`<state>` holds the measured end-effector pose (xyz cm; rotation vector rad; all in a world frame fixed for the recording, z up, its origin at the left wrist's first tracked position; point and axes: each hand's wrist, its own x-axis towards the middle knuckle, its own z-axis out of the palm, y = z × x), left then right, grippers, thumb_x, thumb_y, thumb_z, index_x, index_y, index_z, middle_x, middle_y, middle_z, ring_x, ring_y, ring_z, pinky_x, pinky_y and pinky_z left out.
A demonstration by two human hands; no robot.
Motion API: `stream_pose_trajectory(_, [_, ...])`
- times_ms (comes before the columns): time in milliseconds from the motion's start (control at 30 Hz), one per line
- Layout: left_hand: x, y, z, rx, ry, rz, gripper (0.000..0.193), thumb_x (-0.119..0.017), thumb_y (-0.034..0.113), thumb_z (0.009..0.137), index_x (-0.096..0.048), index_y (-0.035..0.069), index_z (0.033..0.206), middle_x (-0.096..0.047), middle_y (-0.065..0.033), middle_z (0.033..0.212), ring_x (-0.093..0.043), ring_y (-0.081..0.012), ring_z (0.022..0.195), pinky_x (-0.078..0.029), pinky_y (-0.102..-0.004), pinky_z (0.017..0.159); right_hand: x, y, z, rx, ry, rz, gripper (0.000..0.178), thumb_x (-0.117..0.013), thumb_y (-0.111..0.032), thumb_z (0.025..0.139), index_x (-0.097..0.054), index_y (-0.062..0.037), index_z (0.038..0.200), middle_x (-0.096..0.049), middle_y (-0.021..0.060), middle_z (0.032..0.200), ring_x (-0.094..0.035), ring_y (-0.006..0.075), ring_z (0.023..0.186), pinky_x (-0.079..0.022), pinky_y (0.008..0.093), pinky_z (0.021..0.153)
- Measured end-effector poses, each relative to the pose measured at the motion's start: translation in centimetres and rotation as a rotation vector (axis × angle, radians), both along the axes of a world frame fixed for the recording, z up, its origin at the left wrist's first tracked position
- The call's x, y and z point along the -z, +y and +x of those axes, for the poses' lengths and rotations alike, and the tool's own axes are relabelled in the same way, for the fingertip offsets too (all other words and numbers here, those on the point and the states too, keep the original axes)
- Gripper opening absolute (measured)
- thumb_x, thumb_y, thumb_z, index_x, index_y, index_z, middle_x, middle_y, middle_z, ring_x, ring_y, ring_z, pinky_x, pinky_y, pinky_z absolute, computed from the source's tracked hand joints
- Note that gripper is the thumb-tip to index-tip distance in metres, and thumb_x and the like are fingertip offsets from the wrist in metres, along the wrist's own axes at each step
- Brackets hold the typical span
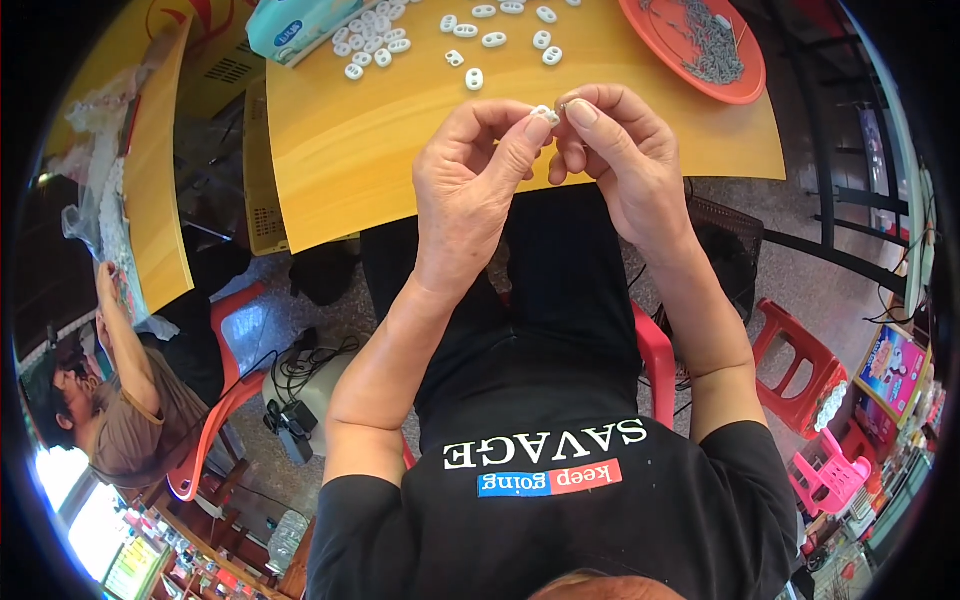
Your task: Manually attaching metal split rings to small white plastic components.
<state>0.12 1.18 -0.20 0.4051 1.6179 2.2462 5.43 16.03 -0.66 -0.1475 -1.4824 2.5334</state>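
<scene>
Over the near edge of the table, my left hand [465,185] pinches a small white oval plastic piece [543,115] between thumb and finger. My right hand [632,155] is closed beside it, thumb against forefinger, on a tiny metal piece [563,105] that touches or nearly touches the white one. Its exact kind is too small to tell. Beyond my hands lie several loose white two-holed oval pieces [493,40], with a heap of the same kind [383,58] farther left. At the far right, an orange-red plate [652,42] carries many small grey metal parts [718,62].
The yellow table [345,170] ends just before my lap. A blue-green soft pack [300,25] lies at its far left corner. Left of me, another person [150,410] sits at a second table [165,190]. Red plastic stools [800,365] stand to my right.
</scene>
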Motion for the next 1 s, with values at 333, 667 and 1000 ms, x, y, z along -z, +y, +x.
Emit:
stream_pose_trajectory(333, [1.5,-0.1,-1.4,-0.269,1.054,-0.362,0.024,-0.074,-0.008,0.074,-0.066,0.004,0.093,-0.062,-0.0099,0.087,-0.062,-0.0266,0.077,-0.051,-0.0328,0.064,0.1,-0.7,-0.5,0.055,-0.068,0.003,0.021,-0.065,-0.015,0.096,-0.064,0.0037,0.107,-0.066,0.0070,0.090,-0.062,0.0087,0.072,-0.058,0.0265,0.067])
stream_pose_trajectory(667, [0.6,-0.5,-0.3,0.038,0.009,-0.069,0.014,-0.068,0.008,0.094,-0.064,-0.001,0.104,-0.067,-0.0045,0.091,-0.063,-0.0087,0.082,-0.052,-0.0225,0.073,0.3,-0.2,-0.4,0.092,0.009,0.265,0.017,-0.065,-0.006,0.094,-0.065,0.0052,0.107,-0.068,0.0060,0.089,-0.064,0.0086,0.074,-0.056,0.0230,0.069])
stream_pose_trajectory(1000, [0.2,-0.7,-0.1,0.016,-0.133,0.045,0.015,-0.068,0.013,0.094,-0.064,0.000,0.102,-0.066,-0.0030,0.090,-0.061,-0.0073,0.080,-0.049,-0.0219,0.072,0.1,-0.3,-0.5,0.095,0.039,0.260,0.017,-0.064,-0.008,0.095,-0.065,0.0047,0.106,-0.069,0.0068,0.088,-0.064,0.0097,0.073,-0.054,0.0230,0.069])
